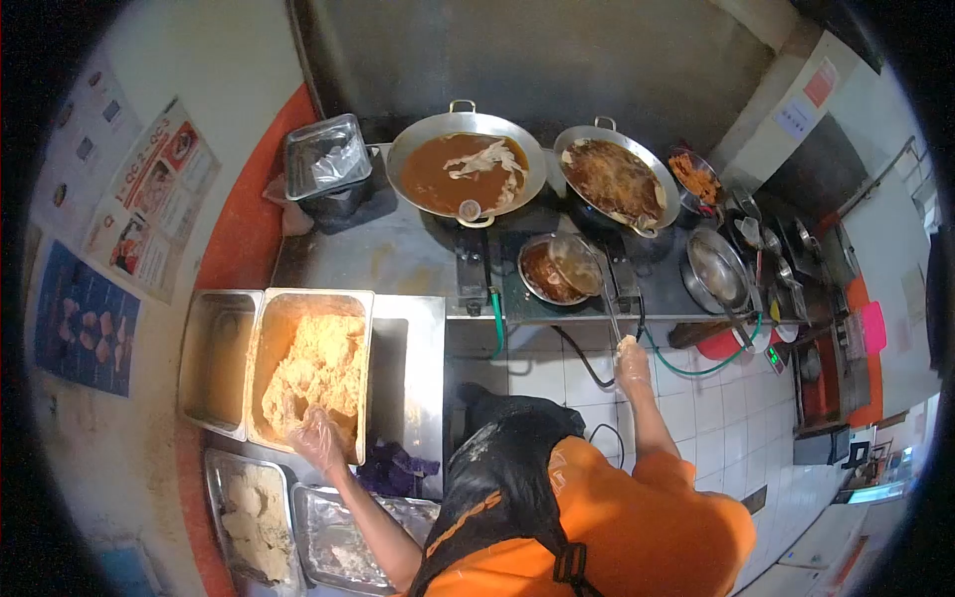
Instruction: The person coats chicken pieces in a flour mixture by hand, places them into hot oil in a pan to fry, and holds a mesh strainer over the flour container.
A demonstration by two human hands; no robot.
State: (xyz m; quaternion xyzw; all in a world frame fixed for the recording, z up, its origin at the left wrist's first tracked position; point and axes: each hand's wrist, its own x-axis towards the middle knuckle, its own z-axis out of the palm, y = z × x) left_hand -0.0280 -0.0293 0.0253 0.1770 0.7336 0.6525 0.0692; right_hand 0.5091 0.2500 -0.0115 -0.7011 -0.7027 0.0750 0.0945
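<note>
My left hand (pixel 318 440), in a clear plastic glove, is at the near side of a deep metal tub (pixel 364 348). Its fingers look apart and reach into the crumbly, pale orange breading (pixel 320 363); the fingertips are partly hidden. My right hand (pixel 632 366), also gloved, is closed around the long handle of a skimmer (pixel 577 265). The skimmer's round head overlaps a bowl (pixel 535 287) with reddish-brown contents at the counter edge. Beyond it stand a wide wok (pixel 403 144) of brown oil with pale pieces afloat and a second wok (pixel 668 189) with dark, bubbling oil.
An emptier metal tub (pixel 221 348) adjoins the breading. Nearer are a tray of pale flour (pixel 254 517) and a floury tray (pixel 343 517). A steel pot (pixel 716 269) and a bowl of fried food (pixel 696 179) stand right. Hoses (pixel 701 372) hang below the counter.
</note>
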